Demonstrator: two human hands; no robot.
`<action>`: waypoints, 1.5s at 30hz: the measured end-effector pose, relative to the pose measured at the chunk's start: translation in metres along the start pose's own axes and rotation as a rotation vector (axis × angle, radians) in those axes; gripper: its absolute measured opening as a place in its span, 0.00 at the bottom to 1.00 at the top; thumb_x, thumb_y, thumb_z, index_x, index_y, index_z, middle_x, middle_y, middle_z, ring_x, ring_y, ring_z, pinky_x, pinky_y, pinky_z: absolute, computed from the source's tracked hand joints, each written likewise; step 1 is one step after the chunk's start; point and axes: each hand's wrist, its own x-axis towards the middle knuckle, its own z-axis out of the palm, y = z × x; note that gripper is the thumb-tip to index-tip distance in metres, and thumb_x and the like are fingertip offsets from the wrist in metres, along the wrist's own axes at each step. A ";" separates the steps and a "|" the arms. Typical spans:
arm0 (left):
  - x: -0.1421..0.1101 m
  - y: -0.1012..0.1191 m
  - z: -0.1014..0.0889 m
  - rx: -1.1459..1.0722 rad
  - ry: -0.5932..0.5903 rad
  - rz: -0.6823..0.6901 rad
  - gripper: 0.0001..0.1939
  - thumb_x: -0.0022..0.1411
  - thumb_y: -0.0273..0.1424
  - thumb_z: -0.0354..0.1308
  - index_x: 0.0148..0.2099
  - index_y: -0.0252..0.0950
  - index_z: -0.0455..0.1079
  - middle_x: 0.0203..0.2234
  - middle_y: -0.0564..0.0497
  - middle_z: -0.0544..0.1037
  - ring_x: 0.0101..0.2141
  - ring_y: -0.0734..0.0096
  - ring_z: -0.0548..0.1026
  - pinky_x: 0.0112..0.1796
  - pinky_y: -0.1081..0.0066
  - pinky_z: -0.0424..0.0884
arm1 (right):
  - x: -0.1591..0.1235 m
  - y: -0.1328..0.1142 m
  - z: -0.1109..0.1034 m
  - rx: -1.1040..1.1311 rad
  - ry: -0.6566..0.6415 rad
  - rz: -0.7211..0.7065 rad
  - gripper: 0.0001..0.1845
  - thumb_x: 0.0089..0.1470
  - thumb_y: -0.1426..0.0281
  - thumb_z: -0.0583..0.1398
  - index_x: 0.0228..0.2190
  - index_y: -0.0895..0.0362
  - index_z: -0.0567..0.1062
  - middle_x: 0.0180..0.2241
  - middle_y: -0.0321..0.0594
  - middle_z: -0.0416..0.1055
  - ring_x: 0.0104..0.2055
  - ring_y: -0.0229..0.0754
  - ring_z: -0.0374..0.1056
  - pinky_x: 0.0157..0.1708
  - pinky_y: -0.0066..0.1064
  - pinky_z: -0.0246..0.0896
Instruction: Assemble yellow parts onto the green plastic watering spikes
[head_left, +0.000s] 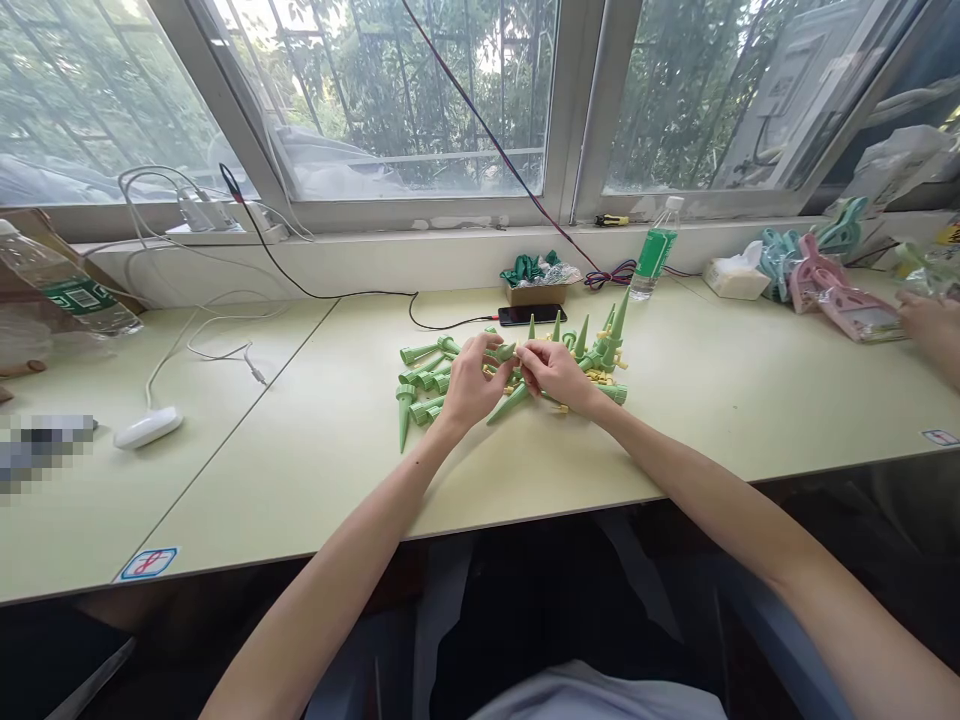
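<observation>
My left hand (475, 380) has its fingers closed round a green plastic watering spike (505, 352), held over the pile with its end toward the other hand. Close against that end, my right hand (553, 370) is pinched, and whatever sits between its fingertips is too small and covered to make out. Loose green spikes (406, 410) lie left of and beneath my hands. Several more stand point-up (619, 325) at the right of the pile, with small yellow valve-like pieces (602, 377) among them.
Behind the pile are a phone (532, 315) on a cable, a small box (537, 292) with green wrapping and a water bottle (655, 250). A white device (148, 427) and cables lie left. Tissues (738, 275), plastic clips (817, 270) and another person's hand (932, 325) are right.
</observation>
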 end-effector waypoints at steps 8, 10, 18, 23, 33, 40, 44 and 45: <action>0.005 0.002 -0.004 -0.455 -0.051 -0.403 0.14 0.63 0.41 0.59 0.41 0.36 0.64 0.26 0.52 0.73 0.21 0.75 0.71 0.20 0.75 0.69 | 0.000 0.003 -0.002 -0.157 0.065 -0.057 0.18 0.61 0.56 0.56 0.26 0.55 0.68 0.15 0.30 0.64 0.16 0.35 0.60 0.22 0.29 0.57; 0.005 0.003 -0.005 -0.542 -0.093 -0.461 0.17 0.62 0.44 0.60 0.39 0.36 0.64 0.22 0.54 0.71 0.18 0.77 0.69 0.18 0.75 0.67 | -0.001 0.001 -0.001 -0.220 0.058 -0.081 0.17 0.61 0.57 0.56 0.26 0.56 0.69 0.14 0.30 0.64 0.17 0.35 0.59 0.24 0.29 0.57; 0.003 -0.004 -0.003 -0.595 -0.155 -0.492 0.20 0.55 0.44 0.68 0.40 0.36 0.66 0.17 0.58 0.67 0.15 0.80 0.64 0.17 0.76 0.63 | -0.003 -0.001 -0.002 -0.296 0.012 -0.128 0.10 0.59 0.62 0.57 0.31 0.56 0.70 0.16 0.29 0.61 0.20 0.35 0.56 0.25 0.28 0.53; 0.004 -0.003 -0.004 -0.609 -0.170 -0.441 0.20 0.57 0.45 0.66 0.38 0.35 0.67 0.18 0.56 0.69 0.16 0.80 0.65 0.17 0.76 0.64 | -0.002 -0.001 -0.003 -0.258 -0.038 -0.127 0.11 0.60 0.61 0.57 0.32 0.55 0.68 0.17 0.30 0.62 0.20 0.35 0.56 0.24 0.28 0.52; 0.002 -0.003 -0.003 -0.578 -0.161 -0.399 0.17 0.59 0.44 0.64 0.39 0.35 0.68 0.21 0.54 0.70 0.18 0.77 0.68 0.19 0.74 0.66 | -0.004 0.000 -0.001 -0.193 -0.049 -0.097 0.13 0.60 0.60 0.57 0.28 0.55 0.67 0.16 0.30 0.64 0.18 0.35 0.58 0.24 0.29 0.55; 0.000 -0.002 -0.003 -0.467 -0.111 -0.308 0.19 0.58 0.46 0.63 0.42 0.37 0.66 0.18 0.58 0.68 0.14 0.80 0.62 0.16 0.75 0.61 | -0.004 0.003 -0.002 -0.171 -0.053 -0.108 0.16 0.61 0.56 0.56 0.28 0.54 0.66 0.16 0.31 0.65 0.17 0.35 0.58 0.23 0.30 0.56; -0.002 -0.001 -0.002 -0.417 -0.084 -0.255 0.20 0.59 0.48 0.62 0.42 0.38 0.66 0.18 0.59 0.67 0.14 0.79 0.62 0.16 0.76 0.59 | -0.004 0.002 -0.003 -0.145 -0.052 -0.091 0.18 0.61 0.54 0.56 0.28 0.54 0.66 0.16 0.31 0.66 0.16 0.35 0.59 0.22 0.30 0.56; -0.002 -0.001 -0.001 -0.400 -0.076 -0.242 0.19 0.59 0.47 0.62 0.42 0.38 0.65 0.18 0.59 0.67 0.14 0.79 0.62 0.16 0.76 0.59 | -0.004 0.002 -0.003 -0.137 -0.051 -0.083 0.19 0.61 0.53 0.56 0.28 0.54 0.66 0.16 0.30 0.66 0.15 0.35 0.58 0.21 0.29 0.56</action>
